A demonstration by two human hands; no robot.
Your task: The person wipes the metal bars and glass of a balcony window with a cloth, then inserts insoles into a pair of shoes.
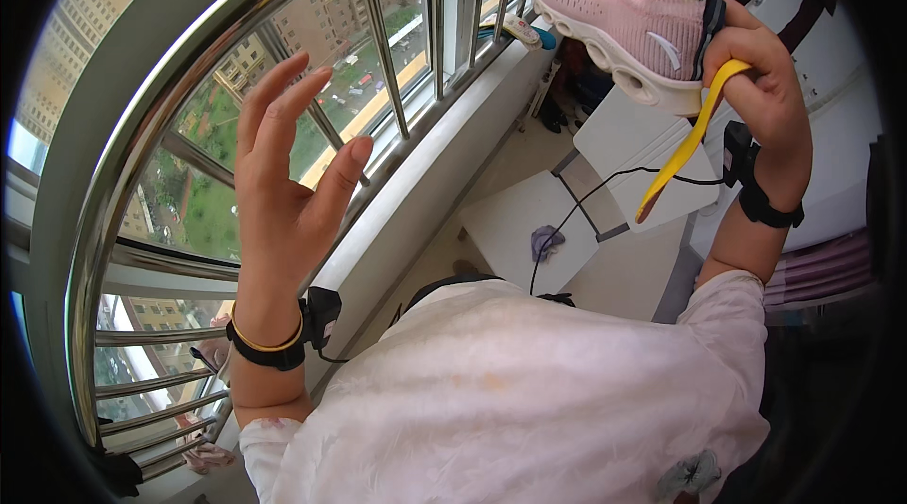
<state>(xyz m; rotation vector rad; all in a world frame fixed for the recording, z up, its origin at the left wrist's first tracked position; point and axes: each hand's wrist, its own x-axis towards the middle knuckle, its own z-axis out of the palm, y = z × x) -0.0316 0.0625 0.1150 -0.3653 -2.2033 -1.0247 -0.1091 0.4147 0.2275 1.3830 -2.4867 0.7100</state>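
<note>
My right hand [758, 72] grips a pink knit sneaker [638, 22] by its dark-lined heel collar. The sneaker is raised, its toe pointing left and its thick white sole facing down. From the same hand hangs a bent yellow strip [680, 153], perhaps an insole seen edge-on. My left hand [290, 150] is raised before the metal window railing [386, 50], fingers apart and holding nothing. Lower left, a pink shoe [212, 352] rests by the bars, partly hidden behind my left wrist.
White and teal flat items [521, 31] lie on the window ledge [453, 143]. Below are white panels [510, 213], one bearing a crumpled grey-purple cloth [548, 244]. A black cable [595, 192] runs from my right wrist device. Pink cloth [205, 454] hangs near the lower bars.
</note>
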